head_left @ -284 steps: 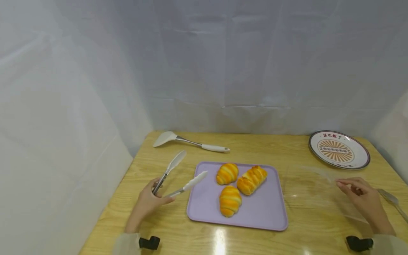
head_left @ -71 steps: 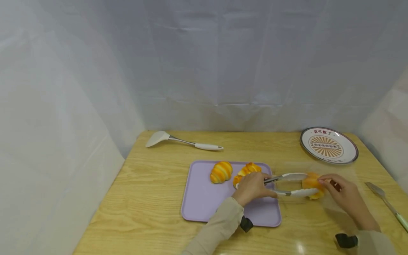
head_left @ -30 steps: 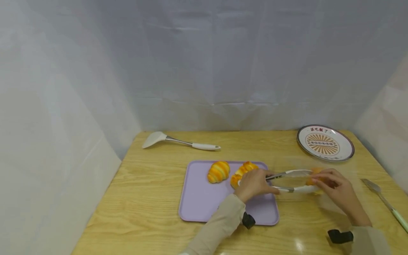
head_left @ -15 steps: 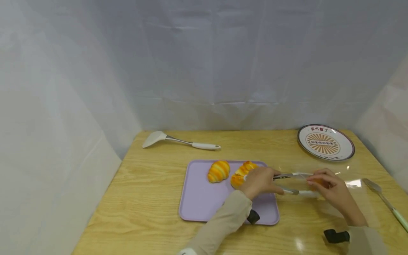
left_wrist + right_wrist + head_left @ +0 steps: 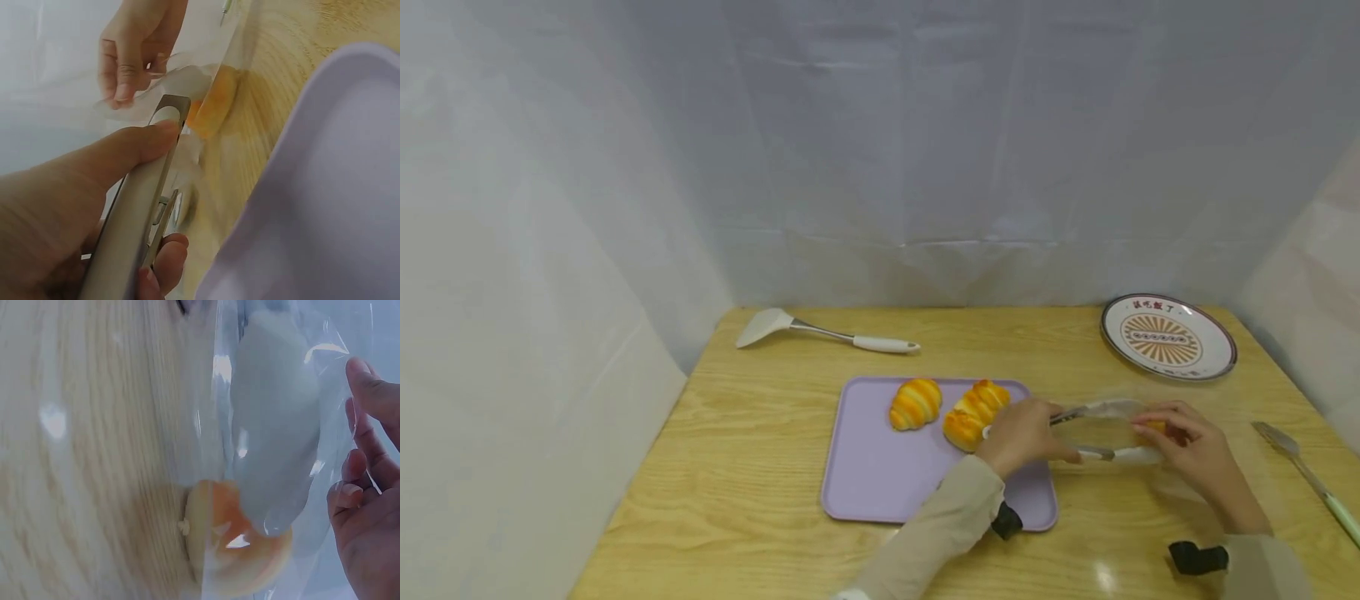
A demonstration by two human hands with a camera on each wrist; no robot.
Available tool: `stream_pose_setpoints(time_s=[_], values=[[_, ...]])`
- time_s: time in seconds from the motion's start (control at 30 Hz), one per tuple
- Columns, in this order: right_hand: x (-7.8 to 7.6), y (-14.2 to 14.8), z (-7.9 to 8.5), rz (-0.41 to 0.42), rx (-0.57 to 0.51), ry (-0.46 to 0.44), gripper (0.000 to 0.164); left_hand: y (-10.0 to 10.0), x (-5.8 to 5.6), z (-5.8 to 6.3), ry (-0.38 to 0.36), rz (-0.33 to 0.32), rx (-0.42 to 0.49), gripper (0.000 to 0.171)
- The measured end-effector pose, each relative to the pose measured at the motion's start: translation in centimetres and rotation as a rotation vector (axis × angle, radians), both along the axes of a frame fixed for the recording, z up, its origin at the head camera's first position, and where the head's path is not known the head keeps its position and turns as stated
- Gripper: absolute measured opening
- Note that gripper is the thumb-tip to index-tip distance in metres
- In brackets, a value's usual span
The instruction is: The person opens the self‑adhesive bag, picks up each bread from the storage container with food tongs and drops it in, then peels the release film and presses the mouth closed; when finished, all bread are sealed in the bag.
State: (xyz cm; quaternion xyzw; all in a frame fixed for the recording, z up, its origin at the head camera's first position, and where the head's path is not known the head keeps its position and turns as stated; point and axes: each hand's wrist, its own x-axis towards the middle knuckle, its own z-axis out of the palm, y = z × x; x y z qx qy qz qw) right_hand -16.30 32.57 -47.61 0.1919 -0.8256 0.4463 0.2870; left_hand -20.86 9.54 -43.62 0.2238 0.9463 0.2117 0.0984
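Note:
My left hand (image 5: pixel 1024 435) grips a pair of kitchen tongs (image 5: pixel 1138 455), its two arms spread apart. Their white heads reach into a clear plastic bag (image 5: pixel 222 370). Inside that bag lies an orange-topped croissant-shaped bread (image 5: pixel 247 565), with one tong head overlapping it in the right wrist view. My right hand (image 5: pixel 1197 450) pinches the bag's edge between thumb and fingers and partly hides the bread in the head view. On the lilac tray (image 5: pixel 880 479), under my left forearm, sit a striped croissant (image 5: pixel 915 404) and a longer braided bread (image 5: pixel 976 414).
A white-headed turner (image 5: pixel 827 333) lies at the back left of the wooden table (image 5: pixel 715 483). At the back right stands a patterned plate (image 5: pixel 1168 337). Along the right edge rests a green-handled metal utensil (image 5: pixel 1303 471). White sheeting walls off the back and sides.
Since the earliest frame, one croissant has gone from the tray into the bag with the tongs. Over the last second my left hand has shifted slightly right, pushing the tongs farther in.

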Motion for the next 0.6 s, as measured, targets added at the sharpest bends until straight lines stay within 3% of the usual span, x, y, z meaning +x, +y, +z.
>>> stream_pose_setpoints(time_s=[0.23, 0.37, 0.6], values=[[0.0, 0.3, 0.3, -0.055, 0.055, -0.001, 0.022, -1.9, 0.4, 0.5, -0.006, 0.013, 0.054, 0.072], [-0.1, 0.3, 0.4, -0.071, 0.089, -0.015, 0.018, -3.0, 0.9, 0.9, 0.023, 0.032, 0.077, 0.067], [-0.5, -0.1, 0.3, -0.006, 0.076, 0.004, 0.021, -4.9, 1.0, 0.9, 0.043, 0.092, 0.088, 0.049]])
